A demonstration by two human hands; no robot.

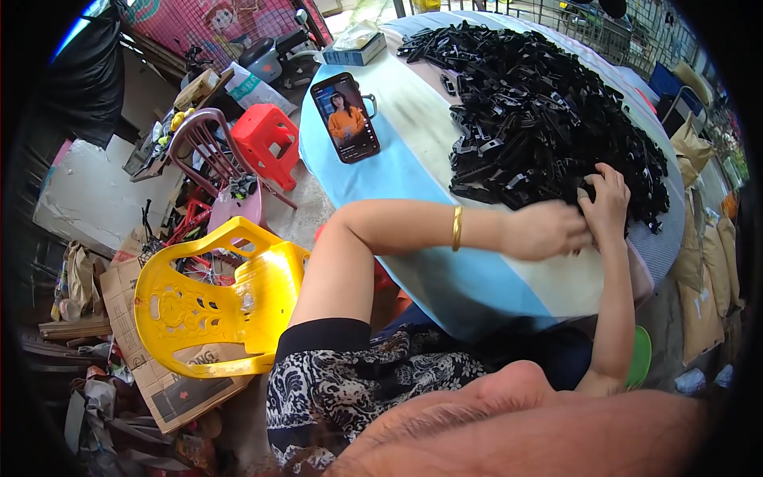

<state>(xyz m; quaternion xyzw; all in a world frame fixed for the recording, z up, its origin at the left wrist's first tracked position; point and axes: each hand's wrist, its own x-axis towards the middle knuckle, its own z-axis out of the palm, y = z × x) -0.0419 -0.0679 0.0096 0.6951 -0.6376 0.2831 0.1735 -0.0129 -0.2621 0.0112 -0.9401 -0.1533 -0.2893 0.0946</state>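
A big heap of small black plastic pieces (524,111), some with shiny silvery parts, covers the far and right side of the cloth-covered table (413,159). My right hand (608,205) is at the heap's near edge, fingers bent around black pieces; what it grips is hidden among them. Just left of it and closer to me, my left hand (548,230) is smeared by motion, so its fingers cannot be made out. A gold bracelet (457,228) circles my left wrist. The two hands almost meet.
A phone (346,119) playing a video leans on a cup at the table's left, near a tissue box (355,52). Left of the table stand a yellow plastic chair (199,306), a red stool (266,139) and a brownish chair (208,143). Brown sacks (703,278) line the right.
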